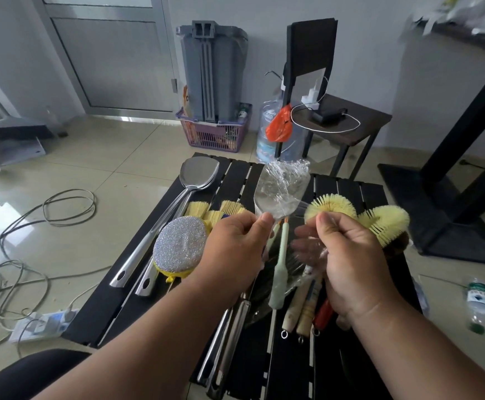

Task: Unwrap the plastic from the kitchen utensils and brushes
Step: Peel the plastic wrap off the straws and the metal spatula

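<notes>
My left hand [235, 246] grips the neck of a steel spatula whose blade [278, 192] is covered in clear plastic wrap, raised above the black slatted table [235, 174]. My right hand [348, 255] pinches a bunched strip of that plastic wrap [304, 249], stretched from the blade. On the table lie a bare steel spatula [198, 174], a silver scrubber [180, 243], yellow round brushes [385, 223], a green brush [280, 272] and wooden-handled brushes [301, 310].
Cables [19, 246] and a power strip [42, 324] lie on the tiled floor at left. A plastic bottle [479, 307] lies at right. Beyond the table stand a purple basket [215, 134], a grey bin, a water jug and a dark stool [348, 122].
</notes>
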